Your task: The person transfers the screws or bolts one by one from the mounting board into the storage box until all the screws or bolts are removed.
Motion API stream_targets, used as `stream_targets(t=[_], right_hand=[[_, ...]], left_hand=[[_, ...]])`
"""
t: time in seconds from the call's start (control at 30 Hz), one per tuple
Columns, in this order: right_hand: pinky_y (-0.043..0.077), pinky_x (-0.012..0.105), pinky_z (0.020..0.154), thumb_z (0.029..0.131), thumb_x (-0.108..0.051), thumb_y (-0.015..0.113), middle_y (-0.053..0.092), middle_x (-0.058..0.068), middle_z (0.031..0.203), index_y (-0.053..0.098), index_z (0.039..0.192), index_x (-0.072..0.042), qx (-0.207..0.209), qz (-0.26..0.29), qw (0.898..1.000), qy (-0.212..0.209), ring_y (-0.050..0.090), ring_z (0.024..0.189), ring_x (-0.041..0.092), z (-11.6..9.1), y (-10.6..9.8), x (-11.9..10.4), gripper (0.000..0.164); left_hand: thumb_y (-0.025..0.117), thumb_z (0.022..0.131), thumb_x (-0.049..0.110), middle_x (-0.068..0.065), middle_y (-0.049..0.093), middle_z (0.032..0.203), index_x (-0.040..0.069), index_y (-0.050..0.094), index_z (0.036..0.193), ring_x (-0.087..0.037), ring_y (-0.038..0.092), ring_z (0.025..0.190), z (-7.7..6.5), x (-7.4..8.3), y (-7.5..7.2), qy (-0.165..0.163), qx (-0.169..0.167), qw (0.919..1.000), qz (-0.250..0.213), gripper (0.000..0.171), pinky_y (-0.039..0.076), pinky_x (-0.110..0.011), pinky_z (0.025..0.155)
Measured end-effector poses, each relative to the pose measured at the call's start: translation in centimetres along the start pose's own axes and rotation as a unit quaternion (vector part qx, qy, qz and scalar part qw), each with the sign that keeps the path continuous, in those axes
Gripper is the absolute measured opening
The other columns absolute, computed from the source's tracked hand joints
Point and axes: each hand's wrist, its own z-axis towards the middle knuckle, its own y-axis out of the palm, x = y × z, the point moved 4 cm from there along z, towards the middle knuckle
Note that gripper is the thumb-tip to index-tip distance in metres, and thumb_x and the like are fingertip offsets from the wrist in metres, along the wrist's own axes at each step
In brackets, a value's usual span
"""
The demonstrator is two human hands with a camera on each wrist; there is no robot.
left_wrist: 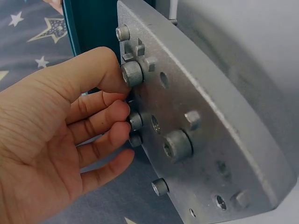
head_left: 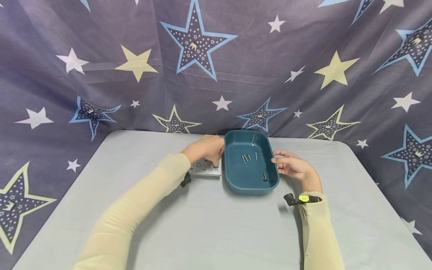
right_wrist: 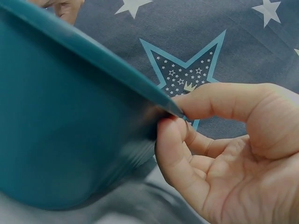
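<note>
A silver metal plate [left_wrist: 205, 172] lies left of the teal tray, with several socket head screws standing in its holes. My left hand [head_left: 209, 148] reaches over the plate. In the left wrist view its bent thumb and forefinger close at a knurled socket head screw [left_wrist: 132, 73]; the fingertips partly hide the contact. The other fingers curl beside more screws [left_wrist: 135, 120]. My right hand [head_left: 291, 165] pinches the right rim of the teal tray [head_left: 248, 189] between thumb and fingers. In the tray lie several slim screws [head_left: 243, 159] and one thicker screw [head_left: 264, 177].
All of this stands toward the back of a light grey table [head_left: 216, 228]. A dark star-patterned cloth [head_left: 256, 86] hangs right behind its far edge. The tray's left wall stands close beside the plate.
</note>
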Motion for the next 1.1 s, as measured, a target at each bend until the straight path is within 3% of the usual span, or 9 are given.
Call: stream_targets(t=[0.9, 1.1], right_hand=[[0.056, 0.023, 0.069, 0.101, 0.006, 0.040, 0.068, -0.004, 0.083, 0.042, 0.116, -0.008, -0.004, 0.006, 1.000, 0.001, 0.066, 0.073, 0.006, 0.08, -0.14, 0.13, 0.020], [0.056, 0.023, 0.070, 0.101, 0.006, 0.040, 0.069, -0.004, 0.083, 0.043, 0.115, -0.008, -0.008, 0.008, 1.000, 0.001, 0.067, 0.074, 0.006, 0.02, -0.10, 0.07, 0.020]], left_hand=[[0.089, 0.066, 0.023, 0.007, 0.071, 0.072, 0.019, 0.071, 0.075, -0.014, 0.063, 0.071, -0.59, -0.05, 0.31, 0.011, 0.020, 0.9996, 0.014, 0.020, 0.054, -0.033, 0.075], [0.089, 0.065, 0.019, 0.006, 0.070, 0.071, 0.018, 0.069, 0.073, -0.013, 0.062, 0.068, -0.65, 0.12, 0.39, 0.017, 0.031, 0.9993, 0.012, 0.021, 0.053, -0.030, 0.070]])
